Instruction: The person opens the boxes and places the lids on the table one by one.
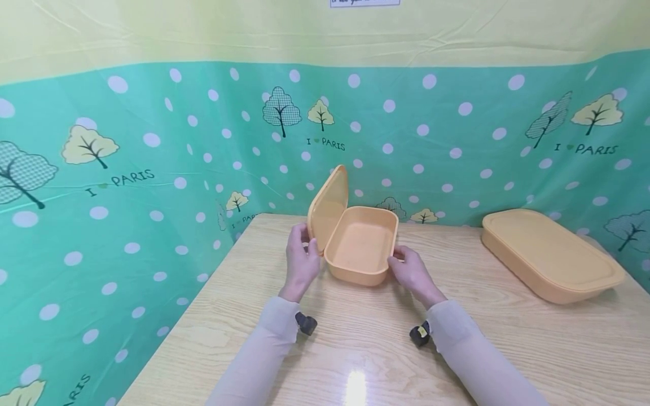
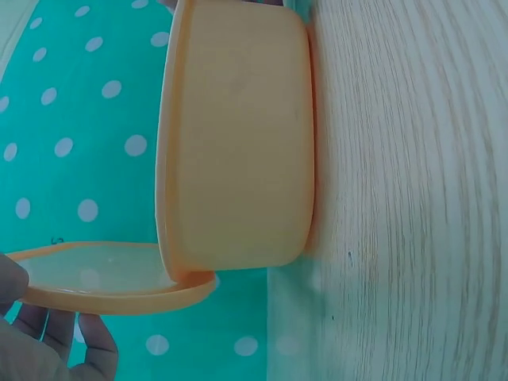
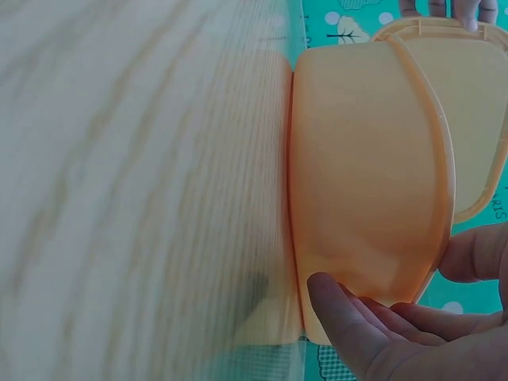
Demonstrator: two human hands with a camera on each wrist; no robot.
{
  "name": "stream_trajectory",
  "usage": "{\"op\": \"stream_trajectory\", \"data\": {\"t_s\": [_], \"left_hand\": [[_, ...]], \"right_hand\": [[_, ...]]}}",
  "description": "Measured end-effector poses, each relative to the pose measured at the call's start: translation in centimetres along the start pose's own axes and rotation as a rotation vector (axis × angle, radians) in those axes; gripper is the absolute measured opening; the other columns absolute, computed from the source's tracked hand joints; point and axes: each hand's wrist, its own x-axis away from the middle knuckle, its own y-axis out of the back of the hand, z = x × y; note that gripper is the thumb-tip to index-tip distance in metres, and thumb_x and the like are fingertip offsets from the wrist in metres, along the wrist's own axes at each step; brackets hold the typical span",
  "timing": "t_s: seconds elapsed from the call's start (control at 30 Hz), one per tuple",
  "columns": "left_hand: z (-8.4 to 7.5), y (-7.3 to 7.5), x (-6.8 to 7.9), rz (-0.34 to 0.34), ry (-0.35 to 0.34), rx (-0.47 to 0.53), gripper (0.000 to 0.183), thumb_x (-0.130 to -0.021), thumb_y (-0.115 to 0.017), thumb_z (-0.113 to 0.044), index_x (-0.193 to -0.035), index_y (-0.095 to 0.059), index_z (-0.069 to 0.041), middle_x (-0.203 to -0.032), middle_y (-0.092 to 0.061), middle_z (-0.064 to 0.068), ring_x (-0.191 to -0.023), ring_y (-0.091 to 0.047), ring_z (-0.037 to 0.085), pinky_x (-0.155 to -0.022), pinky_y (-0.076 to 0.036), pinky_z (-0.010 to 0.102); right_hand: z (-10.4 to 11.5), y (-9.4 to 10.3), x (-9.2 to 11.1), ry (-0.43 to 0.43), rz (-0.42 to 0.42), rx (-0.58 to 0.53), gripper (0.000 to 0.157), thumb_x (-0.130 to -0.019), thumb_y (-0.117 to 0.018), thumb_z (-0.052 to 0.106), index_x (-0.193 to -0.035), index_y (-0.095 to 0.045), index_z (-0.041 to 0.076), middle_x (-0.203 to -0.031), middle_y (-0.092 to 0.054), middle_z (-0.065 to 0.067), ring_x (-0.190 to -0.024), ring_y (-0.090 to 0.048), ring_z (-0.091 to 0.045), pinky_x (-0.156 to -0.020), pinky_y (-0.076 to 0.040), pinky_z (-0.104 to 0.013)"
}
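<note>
An orange lunch box (image 1: 361, 239) stands uncovered on the table, its inside bare. Its matching lid (image 1: 329, 206) is tilted up on edge along the left side of the box. My left hand (image 1: 302, 260) pinches the lid near its lower edge, thumb on one face and fingers behind, as the left wrist view shows. On the opposite side, my right hand (image 1: 409, 272) grips the box wall. In the right wrist view its thumb (image 3: 472, 252) is at the rim while the fingers (image 3: 349, 317) lie against the outer side.
A larger orange lidded container (image 1: 550, 256) sits at the right of the wooden table (image 1: 350, 349). A green dotted curtain (image 1: 416, 135) with printed trees hangs behind the table and along its left side.
</note>
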Motion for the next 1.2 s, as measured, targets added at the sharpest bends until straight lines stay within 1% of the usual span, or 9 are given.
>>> {"op": "stream_trajectory", "data": {"t_s": [0.17, 0.3, 0.57, 0.7, 0.9, 1.2], "left_hand": [[0.00, 0.07, -0.01, -0.025, 0.050, 0.039, 0.027, -0.089, -0.051, 0.008, -0.114, -0.049, -0.001, -0.101, -0.056, 0.013, -0.093, -0.056, 0.024, -0.075, -0.053, 0.039], [0.02, 0.22, -0.05, -0.040, 0.087, 0.066, 0.027, -0.090, -0.051, 0.008, -0.114, -0.049, -0.001, -0.101, -0.054, 0.013, -0.093, -0.055, 0.025, -0.076, -0.053, 0.039], [-0.10, 0.34, -0.07, -0.041, 0.134, 0.064, 0.025, -0.090, -0.051, 0.005, -0.113, -0.048, -0.004, -0.101, -0.053, 0.012, -0.095, -0.053, 0.024, -0.078, -0.052, 0.039], [-0.20, 0.35, -0.05, -0.055, 0.147, 0.062, 0.025, -0.090, -0.051, 0.005, -0.113, -0.048, -0.003, -0.100, -0.053, 0.012, -0.096, -0.054, 0.025, -0.080, -0.051, 0.039], [-0.37, 0.43, 0.01, -0.075, 0.153, 0.054, 0.024, -0.090, -0.051, 0.006, -0.112, -0.048, -0.003, -0.100, -0.053, 0.012, -0.097, -0.053, 0.026, -0.084, -0.046, 0.039], [-0.30, 0.31, 0.18, -0.103, 0.170, 0.051, 0.024, -0.089, -0.051, 0.006, -0.111, -0.049, -0.002, -0.099, -0.053, 0.011, -0.095, -0.053, 0.025, -0.088, -0.042, 0.038]], "right_hand": [[-0.03, 0.04, 0.08, -0.004, 0.003, -0.007, 0.048, -0.097, -0.044, 0.016, -0.141, -0.038, -0.003, -0.135, -0.047, -0.021, -0.123, -0.047, -0.033, -0.098, -0.045, -0.045], [-0.11, 0.05, 0.07, 0.008, 0.005, -0.014, 0.047, -0.097, -0.043, 0.015, -0.140, -0.038, -0.003, -0.135, -0.047, -0.022, -0.122, -0.048, -0.033, -0.098, -0.044, -0.045], [0.05, 0.06, 0.10, -0.006, 0.009, -0.014, 0.047, -0.097, -0.043, 0.015, -0.141, -0.038, -0.003, -0.135, -0.047, -0.022, -0.122, -0.048, -0.033, -0.097, -0.045, -0.045], [0.06, 0.10, 0.03, -0.006, 0.010, -0.017, 0.047, -0.097, -0.042, 0.014, -0.141, -0.037, -0.003, -0.135, -0.046, -0.023, -0.122, -0.048, -0.033, -0.097, -0.045, -0.044], [0.09, 0.16, 0.08, -0.015, 0.009, -0.017, 0.047, -0.098, -0.042, 0.015, -0.141, -0.038, -0.003, -0.135, -0.046, -0.022, -0.121, -0.049, -0.032, -0.096, -0.047, -0.043], [0.05, 0.21, 0.11, 0.005, 0.010, -0.011, 0.046, -0.098, -0.043, 0.013, -0.140, -0.038, -0.005, -0.135, -0.046, -0.023, -0.124, -0.045, -0.035, -0.098, -0.044, -0.045]]}}
